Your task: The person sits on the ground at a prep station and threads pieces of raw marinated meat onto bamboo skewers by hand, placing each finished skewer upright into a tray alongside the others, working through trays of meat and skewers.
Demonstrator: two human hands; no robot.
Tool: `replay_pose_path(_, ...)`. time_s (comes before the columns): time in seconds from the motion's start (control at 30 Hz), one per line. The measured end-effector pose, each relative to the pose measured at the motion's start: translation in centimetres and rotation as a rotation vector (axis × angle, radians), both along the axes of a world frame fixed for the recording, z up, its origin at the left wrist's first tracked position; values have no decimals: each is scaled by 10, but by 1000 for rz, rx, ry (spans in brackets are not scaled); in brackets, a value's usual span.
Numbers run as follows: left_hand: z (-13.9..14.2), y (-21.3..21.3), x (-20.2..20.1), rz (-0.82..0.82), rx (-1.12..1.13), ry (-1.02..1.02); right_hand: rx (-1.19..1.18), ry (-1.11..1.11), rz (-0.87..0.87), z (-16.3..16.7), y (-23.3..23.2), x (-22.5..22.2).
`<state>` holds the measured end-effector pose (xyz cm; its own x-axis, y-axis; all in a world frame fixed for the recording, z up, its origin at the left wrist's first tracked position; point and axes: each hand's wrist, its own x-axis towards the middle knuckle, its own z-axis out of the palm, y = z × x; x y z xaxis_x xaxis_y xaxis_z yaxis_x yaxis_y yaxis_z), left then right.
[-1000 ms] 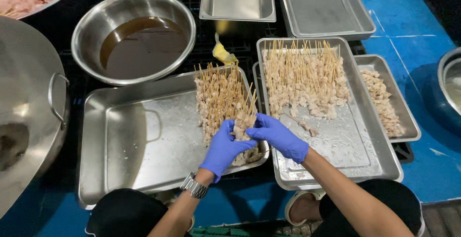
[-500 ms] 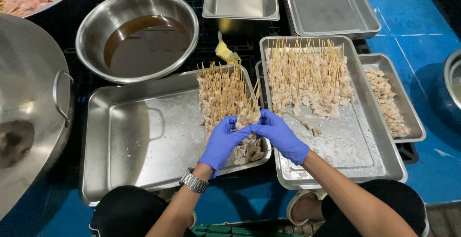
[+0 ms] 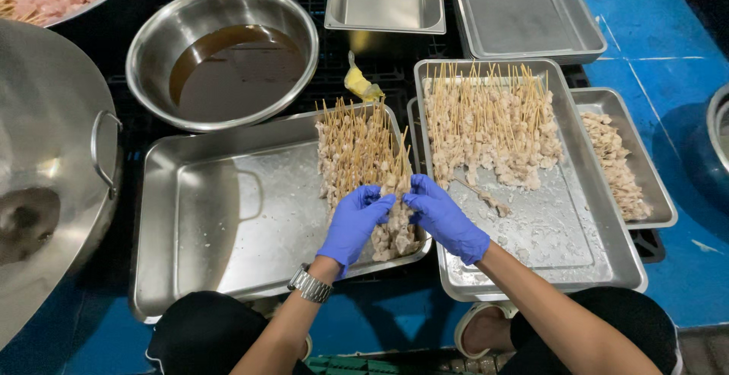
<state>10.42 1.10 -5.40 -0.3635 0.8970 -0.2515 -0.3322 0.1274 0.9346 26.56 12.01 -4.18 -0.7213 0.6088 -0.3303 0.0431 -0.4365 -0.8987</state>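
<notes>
Two gloved hands meet over the near end of one pile of meat skewers point(image 3: 363, 170): the left hand point(image 3: 353, 225) and the right hand point(image 3: 444, 219) both pinch with closed fingers the skewer point(image 3: 398, 187) at the right edge of that pile, which lies in the big tray point(image 3: 220, 223) in front of the person. The sticks in this pile all point away from the person and the meat ends point toward the person, probably so that each one can be taken by the stick and the rows stay tidy. The left half of this tray is bare metal, so there is room for more rows. A second pile of skewers point(image 3: 490, 128) lies the same way in the right tray point(image 3: 577, 253), which sits on top of another tray point(image 3: 645, 185) holding loose meat pieces point(image 3: 613, 162). I count five rectangular trays in all, two of them at the far side. There is one round bowl point(image 3: 224, 52) with brown liquid, and one large pot point(image 3: 45, 162) at the left. The skewers are too many to count exactly.
</notes>
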Motion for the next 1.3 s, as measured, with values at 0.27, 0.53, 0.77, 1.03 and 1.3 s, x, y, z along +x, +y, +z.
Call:
replay_pose_path(0.27,-12,2,0,-72,58,-123,18,82,-25,1,-1,-4)
replay_pose_path(0.53,-4,-7,-12,-160,-14,-392,-130,132,-56,1,0,2)
replay_pose_path(0.77,-9,-7,-35,16,10,-263,-70,9,-143,1,5,2)
replay_pose_path(1.03,-69,-17,-55,-19,-410,634,7,34,-167,6,8,3)
replay_pose_path(1.3,-128,-25,-32,-48,-424,994,28,-120,-109,-2,4,3)
